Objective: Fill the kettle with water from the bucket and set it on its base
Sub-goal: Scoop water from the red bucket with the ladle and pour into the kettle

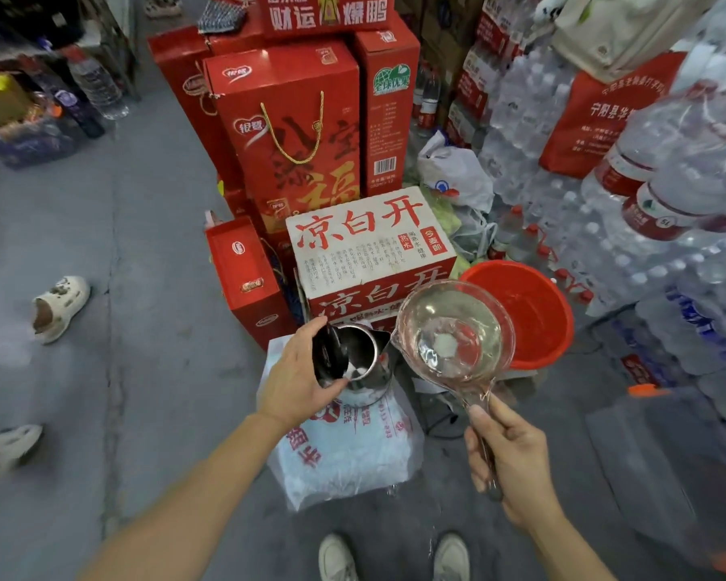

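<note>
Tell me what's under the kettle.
The kettle sits on a white printed plastic bag. Its base cannot be seen; the kettle body and the left hand cover that spot.

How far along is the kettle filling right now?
Done: the clear ladle already holds water scooped from the red bucket. In hand: the left hand holds the kettle lid open, the right hand brings the ladle to its mouth. Left: pouring, closing the lid, seating it on its base, which I cannot make out.
</note>
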A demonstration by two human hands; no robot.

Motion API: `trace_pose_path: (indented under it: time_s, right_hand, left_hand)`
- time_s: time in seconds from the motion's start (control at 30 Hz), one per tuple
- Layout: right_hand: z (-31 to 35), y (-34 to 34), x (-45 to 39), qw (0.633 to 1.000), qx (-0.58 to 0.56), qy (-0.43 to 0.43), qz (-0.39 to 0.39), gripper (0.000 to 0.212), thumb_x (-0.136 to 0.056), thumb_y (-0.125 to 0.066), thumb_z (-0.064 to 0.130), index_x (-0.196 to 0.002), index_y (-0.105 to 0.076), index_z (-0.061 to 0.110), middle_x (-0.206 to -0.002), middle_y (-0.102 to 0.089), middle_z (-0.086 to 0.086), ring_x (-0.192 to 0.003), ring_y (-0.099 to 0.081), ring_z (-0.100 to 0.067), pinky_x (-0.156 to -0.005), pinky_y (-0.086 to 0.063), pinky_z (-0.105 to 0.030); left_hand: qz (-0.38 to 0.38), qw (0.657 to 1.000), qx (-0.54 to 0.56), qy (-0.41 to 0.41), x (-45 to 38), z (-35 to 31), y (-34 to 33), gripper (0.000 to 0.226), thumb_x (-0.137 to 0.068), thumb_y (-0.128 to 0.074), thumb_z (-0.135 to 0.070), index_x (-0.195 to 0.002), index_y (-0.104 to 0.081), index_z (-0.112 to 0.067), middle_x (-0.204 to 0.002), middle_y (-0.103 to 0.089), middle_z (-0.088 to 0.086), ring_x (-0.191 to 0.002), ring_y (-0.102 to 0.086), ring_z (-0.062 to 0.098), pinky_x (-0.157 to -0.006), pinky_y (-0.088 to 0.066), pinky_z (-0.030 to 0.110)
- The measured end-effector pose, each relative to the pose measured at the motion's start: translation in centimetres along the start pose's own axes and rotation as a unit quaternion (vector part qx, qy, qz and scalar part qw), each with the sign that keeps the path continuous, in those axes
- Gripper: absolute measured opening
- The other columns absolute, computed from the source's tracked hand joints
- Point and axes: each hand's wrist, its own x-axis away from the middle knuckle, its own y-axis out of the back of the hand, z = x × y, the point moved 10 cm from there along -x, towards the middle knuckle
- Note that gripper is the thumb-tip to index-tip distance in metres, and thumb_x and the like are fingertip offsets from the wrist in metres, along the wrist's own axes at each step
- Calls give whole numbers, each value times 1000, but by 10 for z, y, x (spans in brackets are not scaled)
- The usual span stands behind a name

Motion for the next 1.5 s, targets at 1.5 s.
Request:
trace_pose_path:
  time_s: [1.5]
  right_hand:
    - [-6,-40,-26,933,337,101,-81,50,-94,-66,21,-140,-55,38,-50,-53,4,-43,-43,-18,-45,-48,-34]
  left_hand:
    - [-17,998,-20,61,37,29,32,102,-69,-83,-44,-149,-23,-25,-154,-31,-5,-134,-42,19,-87,-54,41]
